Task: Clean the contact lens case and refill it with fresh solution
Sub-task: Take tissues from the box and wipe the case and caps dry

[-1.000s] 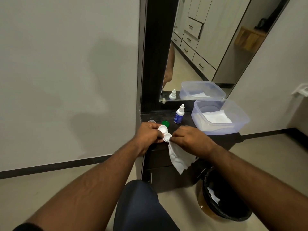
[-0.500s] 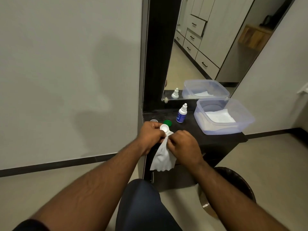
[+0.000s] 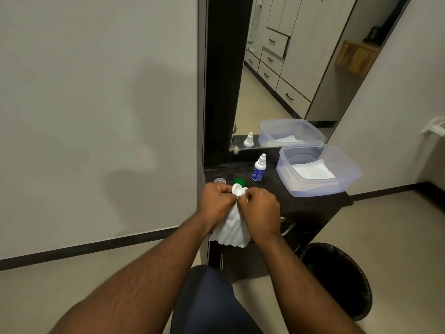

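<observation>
Head cam: left hand is gripping the small white plastic contact lens case just above the front edge of the dark cabinet top, w/ right hand pinching a white crumpled tissue against it. Behind the hands, a green screw cap and a clear cap are lying on the top, w/ the white blue-labelled solution bottle standing near a translucent plastic tub.

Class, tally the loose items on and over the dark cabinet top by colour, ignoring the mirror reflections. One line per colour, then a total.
White: 3 (lens case, wiping cloth, tissue in the tub)
White and blue: 1 (solution bottle)
Green: 1 (cap)
Clear: 2 (cap, plastic tub)
Total: 7
</observation>
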### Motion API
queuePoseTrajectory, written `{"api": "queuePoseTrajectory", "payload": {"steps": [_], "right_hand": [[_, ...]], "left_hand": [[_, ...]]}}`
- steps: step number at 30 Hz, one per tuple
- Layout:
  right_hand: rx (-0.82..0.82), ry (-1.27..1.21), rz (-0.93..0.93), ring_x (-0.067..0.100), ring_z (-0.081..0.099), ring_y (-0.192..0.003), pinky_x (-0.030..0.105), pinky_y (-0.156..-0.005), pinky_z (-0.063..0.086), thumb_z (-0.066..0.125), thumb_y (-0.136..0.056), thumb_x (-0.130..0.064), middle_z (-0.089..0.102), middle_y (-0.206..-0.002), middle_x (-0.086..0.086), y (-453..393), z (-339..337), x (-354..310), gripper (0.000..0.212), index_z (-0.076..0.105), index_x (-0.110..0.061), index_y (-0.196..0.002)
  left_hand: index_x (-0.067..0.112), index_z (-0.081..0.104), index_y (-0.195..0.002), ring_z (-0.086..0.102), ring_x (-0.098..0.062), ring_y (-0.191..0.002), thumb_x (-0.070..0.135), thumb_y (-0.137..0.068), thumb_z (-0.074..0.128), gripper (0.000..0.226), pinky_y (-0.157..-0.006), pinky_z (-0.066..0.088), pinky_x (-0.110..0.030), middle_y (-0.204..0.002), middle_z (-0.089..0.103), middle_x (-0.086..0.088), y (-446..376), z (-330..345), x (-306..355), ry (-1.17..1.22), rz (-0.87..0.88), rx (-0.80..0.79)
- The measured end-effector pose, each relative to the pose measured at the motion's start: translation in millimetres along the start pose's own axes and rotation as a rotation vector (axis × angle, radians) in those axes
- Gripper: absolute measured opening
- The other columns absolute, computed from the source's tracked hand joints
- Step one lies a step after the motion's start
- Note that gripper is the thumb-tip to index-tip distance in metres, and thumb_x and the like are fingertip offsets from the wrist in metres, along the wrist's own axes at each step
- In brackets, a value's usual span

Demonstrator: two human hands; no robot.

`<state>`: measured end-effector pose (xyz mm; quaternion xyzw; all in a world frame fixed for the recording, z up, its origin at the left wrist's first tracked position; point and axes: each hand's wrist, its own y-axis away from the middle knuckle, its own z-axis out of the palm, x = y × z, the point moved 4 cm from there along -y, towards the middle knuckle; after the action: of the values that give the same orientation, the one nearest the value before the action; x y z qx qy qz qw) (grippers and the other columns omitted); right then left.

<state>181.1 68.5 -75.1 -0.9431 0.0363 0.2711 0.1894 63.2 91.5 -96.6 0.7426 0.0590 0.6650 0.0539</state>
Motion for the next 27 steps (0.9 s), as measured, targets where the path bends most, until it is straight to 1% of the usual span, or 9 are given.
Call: {"api": "queuePoseTrajectory", "payload": {"steps": [5,6,9,12,16,19,22,25,27], "right_hand": [[-0.019,-0.028,-0.026,0.016,0.051,-0.074,0.025,-0.065,0.035,0.058,-0.086,-0.019,0.062,-0.082,0.007,-0.3,3.1,2.3,0.016,0.066,-0.005,-0.081],[-0.016,-0.018,-0.053,0.015,0.049,-0.074,0.025,-0.066,0.034,0.058,-0.086,-0.018,0.060,-0.080,0.006,-0.9,2.6,3.2,0.016,0.065,-0.005,-0.080],[-0.011,0.028,-0.147,0.016,0.047,-0.072,0.027,-0.065,0.036,0.056,-0.085,-0.016,0.055,-0.073,0.005,-4.1,3.5,1.9,0.016,0.060,-0.007,-0.072],[-0.004,0.099,-0.263,0.020,0.051,-0.069,0.034,-0.066,0.044,0.059,-0.082,-0.014,0.059,-0.071,0.008,-4.4,6.3,0.0,0.015,0.060,-0.008,-0.069],[-0.009,0.033,-0.299,0.018,0.053,-0.070,0.031,-0.066,0.045,0.063,-0.082,-0.011,0.062,-0.074,0.007,-4.6,4.7,5.3,0.008,0.065,-0.006,-0.075],[-0.044,-0.186,-0.153,0.013,0.056,-0.071,0.020,-0.066,0.046,0.064,-0.082,-0.010,0.064,-0.077,0.004,-5.9,3.5,11.5,0.007,0.069,-0.006,-0.081],[-0.080,-0.463,0.109,0.006,0.060,-0.069,0.007,-0.063,0.044,0.065,-0.082,-0.009,0.067,-0.074,-0.002,-4.7,4.8,18.0,0.008,0.072,-0.012,-0.078],[-0.072,-0.635,0.335,0.009,0.061,-0.066,0.024,-0.065,0.052,0.067,-0.080,-0.009,0.069,-0.069,-0.002,-4.9,4.8,18.9,0.016,0.070,-0.018,-0.067],[-0.066,-0.728,0.479,0.014,0.063,-0.067,0.035,-0.069,0.055,0.067,-0.078,-0.008,0.070,-0.069,0.002,-6.0,5.4,15.3,0.017,0.069,-0.017,-0.064]], "left_hand": [[0.012,0.065,-0.052,0.055,-0.022,-0.057,0.012,-0.066,0.062,0.015,-0.063,0.047,-0.039,-0.055,0.058,-0.007,1.1,-2.5,-2.8,0.069,-0.117,0.028],[0.008,0.065,-0.055,0.054,-0.024,-0.058,0.021,-0.062,0.065,0.015,-0.063,0.044,-0.039,-0.057,0.057,-0.009,0.9,-2.5,-1.6,0.121,-0.143,0.025],[-0.005,0.068,-0.081,0.057,-0.024,-0.058,0.045,-0.071,0.072,0.051,-0.062,0.047,-0.035,-0.066,0.063,-0.013,-1.0,-0.6,0.7,0.180,-0.183,-0.037],[0.003,0.066,-0.075,0.051,-0.017,-0.046,0.035,-0.090,0.062,0.035,-0.052,0.045,-0.028,-0.058,0.058,-0.008,-3.9,-1.5,-0.5,0.186,-0.219,-0.018],[-0.002,0.070,-0.092,0.051,-0.019,-0.052,0.019,-0.088,0.064,0.022,-0.052,0.046,-0.029,-0.069,0.059,-0.013,-6.3,-3.4,-4.4,0.266,-0.252,-0.121],[-0.004,0.073,-0.091,0.061,-0.032,-0.074,0.013,-0.085,0.067,0.019,-0.078,0.054,-0.045,-0.084,0.068,-0.021,-5.4,-3.7,-3.0,0.282,-0.211,-0.166],[-0.002,0.074,-0.093,0.066,-0.031,-0.078,0.013,-0.087,0.067,0.018,-0.079,0.054,-0.042,-0.092,0.071,-0.022,-2.6,-4.8,-2.3,0.269,-0.164,-0.192],[-0.001,0.074,-0.092,0.070,-0.023,-0.078,0.010,-0.088,0.065,0.015,-0.075,0.057,-0.036,-0.089,0.074,-0.016,-0.8,-5.8,-1.5,0.229,-0.098,-0.219],[0.005,0.075,-0.076,0.068,-0.014,-0.068,0.005,-0.088,0.061,0.018,-0.064,0.054,-0.027,-0.073,0.074,-0.004,1.0,-5.9,-1.0,0.172,-0.057,-0.194]]}}
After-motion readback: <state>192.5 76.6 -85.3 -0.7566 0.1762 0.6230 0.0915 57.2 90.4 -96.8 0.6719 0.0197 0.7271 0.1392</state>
